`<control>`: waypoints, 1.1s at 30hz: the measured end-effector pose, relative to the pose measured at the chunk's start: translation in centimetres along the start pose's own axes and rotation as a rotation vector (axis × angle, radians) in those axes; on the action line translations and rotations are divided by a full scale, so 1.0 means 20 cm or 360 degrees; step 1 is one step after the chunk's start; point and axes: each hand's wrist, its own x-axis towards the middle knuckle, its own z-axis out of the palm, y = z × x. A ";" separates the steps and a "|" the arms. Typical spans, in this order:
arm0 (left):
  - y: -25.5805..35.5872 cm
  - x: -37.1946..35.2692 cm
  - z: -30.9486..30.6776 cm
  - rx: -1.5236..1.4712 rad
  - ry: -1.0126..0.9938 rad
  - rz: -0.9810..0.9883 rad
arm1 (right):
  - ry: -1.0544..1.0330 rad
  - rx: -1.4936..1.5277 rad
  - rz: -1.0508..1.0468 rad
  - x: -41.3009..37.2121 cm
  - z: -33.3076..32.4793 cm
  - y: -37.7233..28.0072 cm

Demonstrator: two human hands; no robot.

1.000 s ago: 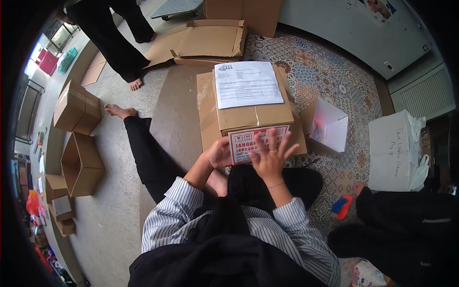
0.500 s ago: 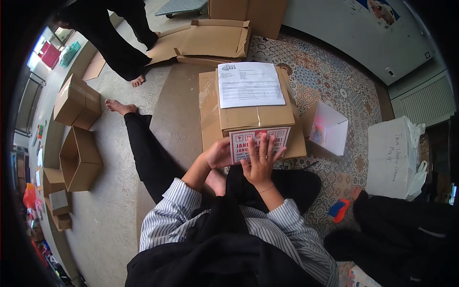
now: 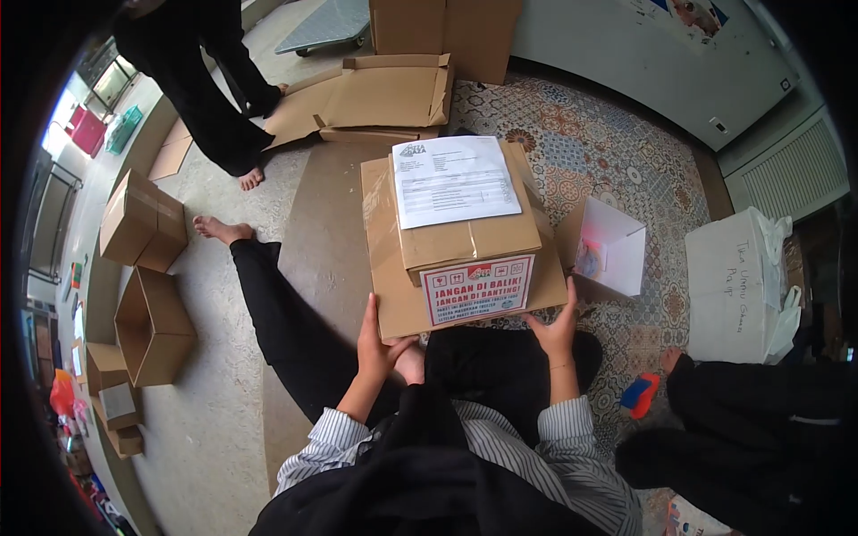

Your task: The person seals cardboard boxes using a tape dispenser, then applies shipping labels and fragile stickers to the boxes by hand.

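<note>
My left hand [image 3: 379, 347] is at the near left corner of a wide cardboard box [image 3: 382, 268], fingers along its side and thumb by the front edge. At the near right corner, my right hand [image 3: 554, 329] grips the same box with thumb and fingers apart. A smaller taped cardboard box [image 3: 469, 246] sits on top of it. On that box's front is a red-and-white warning label [image 3: 478, 290] reading "JANGAN DI BALIK! JANGAN DI BANTING!". A printed paper sheet [image 3: 456, 183] lies on its top.
An open white-lined box [image 3: 617, 246] stands to the right, near a large white package [image 3: 728, 286]. Several cardboard boxes [image 3: 156, 326] line the left. Flattened cardboard [image 3: 384, 94] lies ahead beside a standing person [image 3: 192, 80]. Another person's dark-clothed leg [image 3: 742, 402] is at right.
Both hands have left the label on the upper box and moved down and apart to the lower box's near corners. The stacked boxes now sit slightly turned, with the label fully visible.
</note>
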 end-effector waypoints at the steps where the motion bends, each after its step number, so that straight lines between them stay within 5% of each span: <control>1: -0.01 0.04 0.00 0.0034 -0.0036 -0.0140 | 0.0152 0.0110 -0.0088 0.00 0.05 0.04; 2: -0.02 0.08 -0.03 0.0113 -0.0077 0.0043 | 0.0183 0.0109 -0.0097 -0.02 0.09 0.08; 9: -0.08 0.33 -0.26 0.0274 -0.0335 -0.0003 | 0.0462 0.0245 0.0051 -0.18 0.32 -0.15; 18: -0.02 0.28 -0.26 0.0305 -0.0300 0.0073 | 0.0177 0.0168 0.0126 -0.22 0.29 0.05; 22: 0.00 0.27 -0.25 0.0302 -0.0262 0.0044 | -0.0045 0.0072 0.0143 -0.20 0.19 0.07; 26: -0.01 0.22 -0.28 0.0436 -0.0306 -0.0150 | -0.0846 -0.0343 0.0414 -0.19 0.05 0.09; 27: 0.05 0.20 -0.33 0.0521 -0.0501 -0.0494 | -0.0978 -0.0495 0.0472 -0.19 0.01 0.09; 28: 0.00 0.13 -0.34 0.0506 -0.0420 -0.0333 | -0.1080 -0.0571 0.0466 -0.19 -0.03 0.10; 30: -0.13 -0.04 -0.40 0.0453 -0.0274 -0.0154 | -0.1186 -0.0495 0.0469 -0.17 -0.11 0.01; 33: -0.14 -0.30 -0.65 0.0626 -0.0254 -0.0483 | -0.1240 -0.0540 0.0310 -0.08 -0.20 -0.23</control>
